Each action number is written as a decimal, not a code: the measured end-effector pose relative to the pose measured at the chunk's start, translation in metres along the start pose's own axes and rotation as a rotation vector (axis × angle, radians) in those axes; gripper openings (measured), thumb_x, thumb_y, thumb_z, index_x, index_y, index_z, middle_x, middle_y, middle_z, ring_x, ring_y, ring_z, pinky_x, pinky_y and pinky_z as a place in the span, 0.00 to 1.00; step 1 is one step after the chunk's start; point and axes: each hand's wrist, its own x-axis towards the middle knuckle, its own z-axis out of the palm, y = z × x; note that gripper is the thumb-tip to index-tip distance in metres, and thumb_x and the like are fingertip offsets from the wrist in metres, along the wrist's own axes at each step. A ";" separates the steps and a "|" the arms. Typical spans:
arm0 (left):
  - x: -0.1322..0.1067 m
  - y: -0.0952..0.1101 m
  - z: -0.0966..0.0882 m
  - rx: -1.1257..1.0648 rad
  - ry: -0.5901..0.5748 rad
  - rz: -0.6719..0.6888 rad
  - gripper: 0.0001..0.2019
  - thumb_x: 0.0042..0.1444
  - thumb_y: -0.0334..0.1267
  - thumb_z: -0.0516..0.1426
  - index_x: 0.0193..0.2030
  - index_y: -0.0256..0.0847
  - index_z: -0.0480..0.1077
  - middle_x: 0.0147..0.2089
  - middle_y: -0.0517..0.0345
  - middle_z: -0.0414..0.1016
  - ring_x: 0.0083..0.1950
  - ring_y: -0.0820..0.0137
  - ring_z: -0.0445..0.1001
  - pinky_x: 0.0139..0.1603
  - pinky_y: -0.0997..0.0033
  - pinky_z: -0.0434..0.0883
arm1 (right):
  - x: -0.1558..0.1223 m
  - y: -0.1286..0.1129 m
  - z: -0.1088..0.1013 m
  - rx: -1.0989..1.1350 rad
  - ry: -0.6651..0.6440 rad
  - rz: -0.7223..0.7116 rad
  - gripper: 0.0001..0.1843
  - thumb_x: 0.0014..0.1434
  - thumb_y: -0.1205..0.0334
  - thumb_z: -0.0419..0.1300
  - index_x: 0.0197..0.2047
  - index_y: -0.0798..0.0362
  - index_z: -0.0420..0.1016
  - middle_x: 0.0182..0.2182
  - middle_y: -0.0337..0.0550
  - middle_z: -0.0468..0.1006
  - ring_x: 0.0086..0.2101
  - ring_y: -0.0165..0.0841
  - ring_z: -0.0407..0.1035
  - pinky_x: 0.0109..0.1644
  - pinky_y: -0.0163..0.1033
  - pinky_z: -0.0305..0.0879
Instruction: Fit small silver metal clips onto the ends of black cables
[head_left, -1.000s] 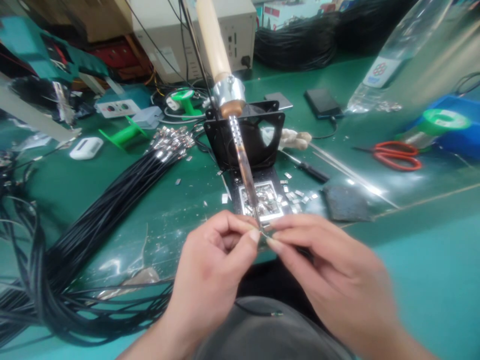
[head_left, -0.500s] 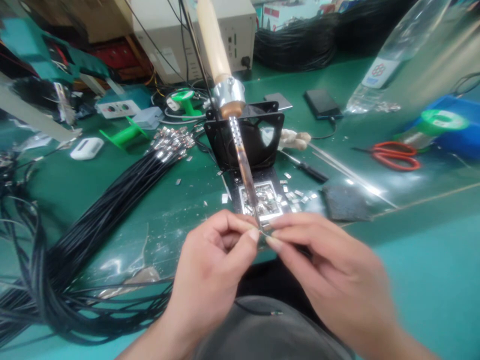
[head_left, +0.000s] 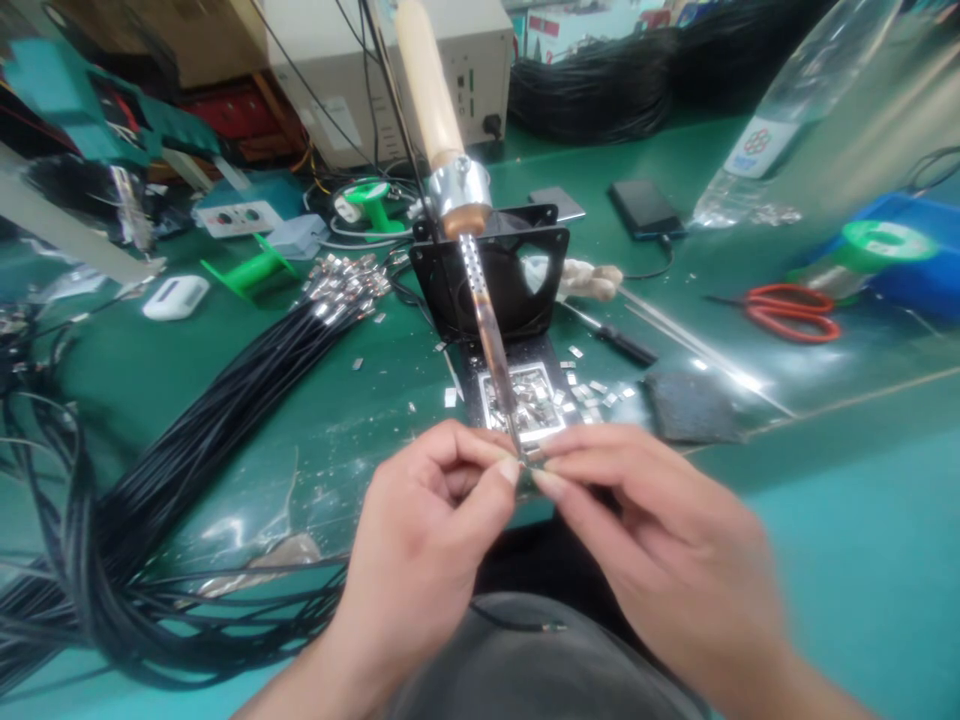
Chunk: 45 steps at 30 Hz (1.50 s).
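A soldering iron (head_left: 491, 330) with a wooden handle hangs tip-down in front of me, fixed over a black fan. Its tip reaches the small gap between my two hands. My left hand (head_left: 427, 520) pinches thumb against forefinger just left of the tip; what is in that pinch is too small and covered to name. From the other side, my right hand (head_left: 667, 530) has its fingertips pinched close to the tip, also around something tiny and hidden. Behind the fingers, a white-rimmed tray (head_left: 525, 434) holds many small metal connector pieces.
Bundled black cables (head_left: 217, 410) with metal ends lie at left. Loose metal pieces (head_left: 598, 387) are scattered right of the tray, near a dark pad (head_left: 691, 407) and a screwdriver (head_left: 628, 345). Red-handled scissors (head_left: 795, 312) and a plastic bottle (head_left: 772, 140) lie farther right.
A thin shiny strand showed between my right fingertips and the iron's tip half a second ago; now it hardly shows. Both hands stay almost where they were.
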 end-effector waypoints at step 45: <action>0.001 0.005 0.002 -0.066 -0.009 0.006 0.08 0.63 0.29 0.65 0.32 0.43 0.79 0.37 0.64 0.85 0.36 0.77 0.81 0.40 0.85 0.77 | 0.007 -0.004 0.017 0.464 0.046 0.419 0.07 0.61 0.69 0.69 0.31 0.53 0.79 0.30 0.34 0.82 0.25 0.20 0.77 0.31 0.20 0.75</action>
